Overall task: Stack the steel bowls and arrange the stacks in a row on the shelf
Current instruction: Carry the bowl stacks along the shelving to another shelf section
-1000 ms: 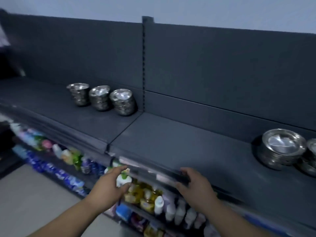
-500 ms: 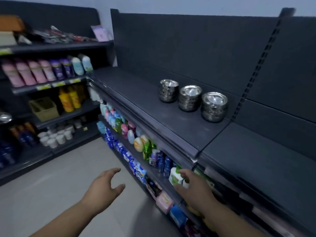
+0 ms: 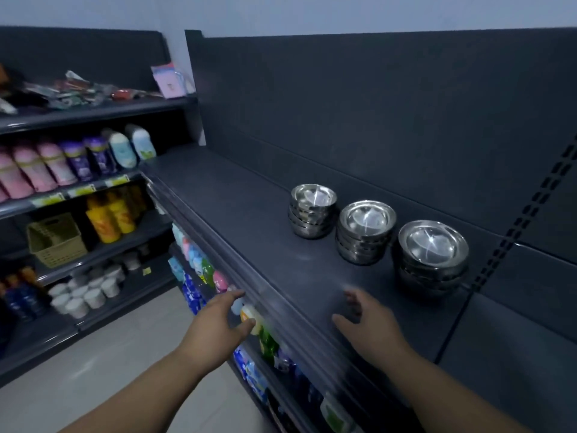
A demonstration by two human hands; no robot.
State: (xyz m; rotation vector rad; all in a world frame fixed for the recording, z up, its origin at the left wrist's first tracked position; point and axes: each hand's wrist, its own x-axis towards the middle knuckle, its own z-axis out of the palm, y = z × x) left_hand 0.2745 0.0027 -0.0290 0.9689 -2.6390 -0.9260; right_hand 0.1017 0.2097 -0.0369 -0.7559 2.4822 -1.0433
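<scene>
Grip of left hand (image 3: 215,332) is released, empty, near the shelf (image 3: 256,220) front lip; right hand (image 3: 370,326) likewise, just over the shelf. Beyond, in a row on it: right bowl stack (image 3: 432,254), middle stack (image 3: 365,231), left stack (image 3: 313,210) farthest.

Three steel bowl stacks: far stack (image 3: 313,214), middle stack (image 3: 365,235), near stack (image 3: 432,260).
Two hands: left hand (image 3: 215,329), right hand (image 3: 368,326); one basket (image 3: 56,242); perhaps four pink bottles (image 3: 32,170), blurred.

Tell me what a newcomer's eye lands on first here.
Three shiny stacks of steel bowls stand in a row at the back of the dark shelf. Nearer, the left hand and right hand hover open and empty near the shelf's front edge.
</scene>
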